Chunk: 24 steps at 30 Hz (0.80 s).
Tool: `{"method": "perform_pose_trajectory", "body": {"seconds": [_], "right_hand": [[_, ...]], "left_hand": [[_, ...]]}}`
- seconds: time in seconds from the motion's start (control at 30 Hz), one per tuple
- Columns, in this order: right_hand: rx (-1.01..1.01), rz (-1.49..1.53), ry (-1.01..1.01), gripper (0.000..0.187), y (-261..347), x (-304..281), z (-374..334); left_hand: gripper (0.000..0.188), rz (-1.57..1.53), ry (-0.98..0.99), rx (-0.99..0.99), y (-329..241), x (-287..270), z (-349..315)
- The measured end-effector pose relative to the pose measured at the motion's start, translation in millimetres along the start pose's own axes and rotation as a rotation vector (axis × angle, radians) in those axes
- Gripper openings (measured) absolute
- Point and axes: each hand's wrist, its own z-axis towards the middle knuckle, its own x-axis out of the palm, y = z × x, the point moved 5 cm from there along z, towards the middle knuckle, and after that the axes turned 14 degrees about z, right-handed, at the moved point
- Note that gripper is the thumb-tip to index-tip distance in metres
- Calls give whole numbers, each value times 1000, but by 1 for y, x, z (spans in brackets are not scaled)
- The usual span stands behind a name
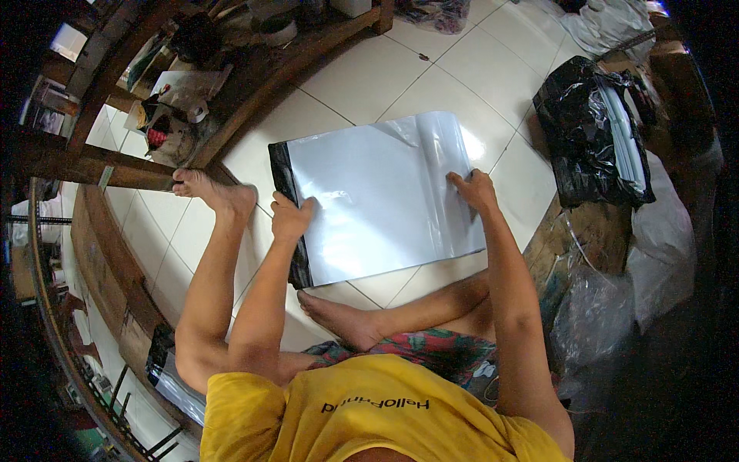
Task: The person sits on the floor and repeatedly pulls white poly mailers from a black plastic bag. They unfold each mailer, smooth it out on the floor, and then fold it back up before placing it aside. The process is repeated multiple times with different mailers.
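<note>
A large, glossy white plastic mailing bag (362, 200) with a black strip along its left edge lies on the tiled floor in front of me. Its right part bulges up in a soft fold. At the left edge, my left hand (291, 217) is closed on the bag, its fingers over the black strip and its thumb on the white face. My right hand (476, 191) grips the right edge near the fold, with one finger stretched over the white plastic. The undersides of both hands are hidden, as is whether the bag is one layer or several.
A black plastic package (573, 131), torn to show pale folded sheets, stands at the right. Clear plastic wrap (593, 312) and a white sack (662, 239) lie nearer. A wooden shelf frame (254, 100) with clutter borders the left. My bare feet rest beside the bag.
</note>
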Motion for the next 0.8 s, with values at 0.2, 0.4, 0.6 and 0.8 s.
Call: {"method": "perform_pose_trajectory", "body": {"seconds": [0.2,0.4,0.6,0.8], "right_hand": [[-37,-42,-46,86,27,-1,-19],[-69,-167,-110,90,28,3,-25],[31,-47,-9,72,32,-12,-24],[-35,-145,-84,65,17,-6,-5]], "left_hand": [[64,-392,240,39,56,25,34],[69,-290,176,-33,37,30,29],[48,-116,101,45,45,0,16],[44,23,-20,-19,38,4,8]]}}
